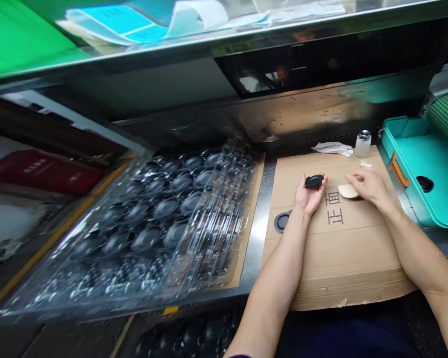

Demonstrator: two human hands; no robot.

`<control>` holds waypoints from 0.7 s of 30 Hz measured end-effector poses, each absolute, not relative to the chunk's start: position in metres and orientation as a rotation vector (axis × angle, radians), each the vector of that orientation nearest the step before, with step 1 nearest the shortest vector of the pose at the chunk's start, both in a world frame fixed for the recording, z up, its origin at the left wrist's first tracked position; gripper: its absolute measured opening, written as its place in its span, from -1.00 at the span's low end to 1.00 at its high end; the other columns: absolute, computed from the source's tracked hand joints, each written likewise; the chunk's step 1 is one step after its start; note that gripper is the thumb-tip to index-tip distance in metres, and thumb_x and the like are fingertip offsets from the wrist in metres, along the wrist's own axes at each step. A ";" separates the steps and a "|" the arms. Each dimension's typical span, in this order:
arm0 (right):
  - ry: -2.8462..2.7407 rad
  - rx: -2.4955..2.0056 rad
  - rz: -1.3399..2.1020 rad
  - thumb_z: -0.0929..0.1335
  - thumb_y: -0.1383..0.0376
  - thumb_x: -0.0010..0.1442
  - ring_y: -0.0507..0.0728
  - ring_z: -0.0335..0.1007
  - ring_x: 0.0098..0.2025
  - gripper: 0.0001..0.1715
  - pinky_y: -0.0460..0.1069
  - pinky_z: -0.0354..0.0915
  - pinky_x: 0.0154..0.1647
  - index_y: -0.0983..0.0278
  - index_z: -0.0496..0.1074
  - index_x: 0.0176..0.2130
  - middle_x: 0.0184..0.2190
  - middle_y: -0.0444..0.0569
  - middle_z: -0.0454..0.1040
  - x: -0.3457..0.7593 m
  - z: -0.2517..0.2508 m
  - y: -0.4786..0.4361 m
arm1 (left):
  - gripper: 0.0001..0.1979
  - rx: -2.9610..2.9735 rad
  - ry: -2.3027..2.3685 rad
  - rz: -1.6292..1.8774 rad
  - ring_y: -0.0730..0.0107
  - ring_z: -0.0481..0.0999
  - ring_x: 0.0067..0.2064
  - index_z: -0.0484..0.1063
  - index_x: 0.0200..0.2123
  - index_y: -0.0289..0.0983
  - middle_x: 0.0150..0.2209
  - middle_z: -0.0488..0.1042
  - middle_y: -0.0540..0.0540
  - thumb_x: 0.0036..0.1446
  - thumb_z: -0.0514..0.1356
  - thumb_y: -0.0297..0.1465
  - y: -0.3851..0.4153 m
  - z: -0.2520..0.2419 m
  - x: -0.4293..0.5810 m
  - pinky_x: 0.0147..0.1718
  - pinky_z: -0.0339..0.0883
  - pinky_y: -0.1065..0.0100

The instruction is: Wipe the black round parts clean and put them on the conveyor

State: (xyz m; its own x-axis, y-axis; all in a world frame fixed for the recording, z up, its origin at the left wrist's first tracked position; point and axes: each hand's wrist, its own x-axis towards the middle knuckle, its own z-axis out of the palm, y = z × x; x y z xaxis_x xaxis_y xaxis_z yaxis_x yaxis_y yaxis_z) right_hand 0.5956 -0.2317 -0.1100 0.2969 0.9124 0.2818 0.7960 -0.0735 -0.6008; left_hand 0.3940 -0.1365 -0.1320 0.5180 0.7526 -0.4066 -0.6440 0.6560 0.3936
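Observation:
My left hand (310,196) is turned palm up above the cardboard sheet (306,171), its fingers closed around a small round black plastic part (314,181). A cream-coloured, rounded flat pad (348,191) is pinched in my right hand (373,188), low over the cardboard and to the right of the black part. My right fingertips hide the pad's right edge. Partly covered by my left forearm, a flat black ring-shaped piece (282,222) lies on the cardboard.
Clear plastic trays (209,238) full of round black parts (166,208) stand at left. A small bottle (363,144) and white gloves (333,148) lie behind the cardboard. At right, a teal bin (441,201) holds a black round piece (424,184). A metal shelf (194,45) overhangs the bench.

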 end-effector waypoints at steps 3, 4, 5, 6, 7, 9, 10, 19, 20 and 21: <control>-1.386 -2.065 -0.182 0.34 0.10 0.32 0.43 0.30 0.12 -0.65 0.31 0.21 0.12 0.22 0.61 -0.07 0.05 0.20 0.51 0.613 -0.118 -0.227 | -0.36 0.171 0.587 0.779 0.33 0.63 -0.24 0.48 0.09 -0.40 -0.13 0.60 -0.30 0.44 -0.08 0.02 -0.136 -0.131 0.393 -0.37 0.54 0.46; -1.372 -2.116 -0.205 0.34 0.14 0.32 0.46 0.29 0.13 -0.64 0.34 0.20 0.12 0.24 0.59 -0.02 0.05 0.25 0.50 0.618 -0.123 -0.224 | -0.33 0.166 0.586 0.754 0.36 0.61 -0.28 0.50 0.05 -0.42 -0.16 0.59 -0.30 0.43 -0.10 0.04 -0.137 -0.131 0.393 -0.41 0.52 0.48; -1.378 -2.148 -0.185 0.33 0.17 0.31 0.46 0.31 0.11 -0.64 0.34 0.21 0.11 0.27 0.58 -0.01 0.00 0.27 0.52 0.622 -0.126 -0.222 | -0.32 0.165 0.585 0.736 0.38 0.60 -0.31 0.51 0.02 -0.43 -0.18 0.59 -0.30 0.43 -0.11 0.05 -0.138 -0.130 0.394 -0.45 0.51 0.50; -1.398 -2.152 -0.145 0.32 0.19 0.31 0.44 0.35 0.06 -0.65 0.32 0.24 0.09 0.29 0.58 -0.03 -0.07 0.27 0.54 0.623 -0.129 -0.219 | -0.30 0.167 0.584 0.727 0.39 0.59 -0.34 0.52 -0.01 -0.43 -0.20 0.58 -0.29 0.43 -0.13 0.05 -0.138 -0.130 0.395 -0.47 0.50 0.50; -1.421 -2.122 -0.100 0.30 0.21 0.32 0.41 0.39 0.01 -0.66 0.29 0.26 0.08 0.30 0.58 -0.06 -0.12 0.26 0.55 0.623 -0.131 -0.217 | -0.30 0.172 0.587 0.722 0.40 0.58 -0.35 0.52 -0.04 -0.43 -0.22 0.58 -0.28 0.43 -0.14 0.05 -0.139 -0.129 0.395 -0.48 0.49 0.51; -1.465 -1.975 -0.024 0.28 0.21 0.33 0.34 0.43 -0.06 -0.67 0.20 0.31 0.04 0.29 0.56 -0.07 -0.15 0.19 0.58 0.616 -0.130 -0.215 | -0.29 0.183 0.600 0.716 0.40 0.58 -0.36 0.53 -0.06 -0.43 -0.23 0.58 -0.28 0.43 -0.16 0.05 -0.140 -0.128 0.396 -0.49 0.49 0.50; -1.488 -1.883 0.002 0.28 0.20 0.33 0.31 0.45 -0.07 -0.67 0.17 0.33 0.03 0.28 0.55 -0.05 -0.13 0.16 0.58 0.609 -0.127 -0.215 | -0.28 0.188 0.607 0.711 0.40 0.58 -0.36 0.53 -0.06 -0.44 -0.24 0.58 -0.28 0.43 -0.17 0.06 -0.141 -0.127 0.397 -0.48 0.49 0.50; -1.817 -1.638 0.098 0.27 0.18 0.39 0.20 0.45 -0.19 -0.66 0.03 0.33 -0.16 0.25 0.57 -0.06 -0.23 0.07 0.49 0.551 -0.118 -0.227 | -0.40 0.627 0.722 0.775 0.40 0.55 -0.42 0.51 -0.36 -0.35 -0.47 0.53 -0.11 0.32 0.09 0.11 -0.168 -0.137 0.421 -0.40 0.49 0.43; -1.820 -1.656 0.081 0.26 0.18 0.39 0.20 0.44 -0.19 -0.67 0.03 0.32 -0.17 0.24 0.57 -0.09 -0.24 0.06 0.49 0.551 -0.119 -0.228 | -0.39 0.686 0.728 0.789 0.41 0.54 -0.44 0.49 -0.39 -0.34 -0.49 0.51 -0.09 0.30 0.11 0.11 -0.171 -0.138 0.423 -0.40 0.48 0.43; -1.810 -1.670 0.061 0.26 0.18 0.39 0.19 0.43 -0.20 -0.69 0.02 0.32 -0.18 0.24 0.56 -0.13 -0.24 0.06 0.49 0.552 -0.120 -0.228 | -0.38 0.737 0.729 0.789 0.43 0.52 -0.47 0.49 -0.42 -0.34 -0.51 0.50 -0.08 0.29 0.11 0.13 -0.173 -0.140 0.424 -0.41 0.46 0.43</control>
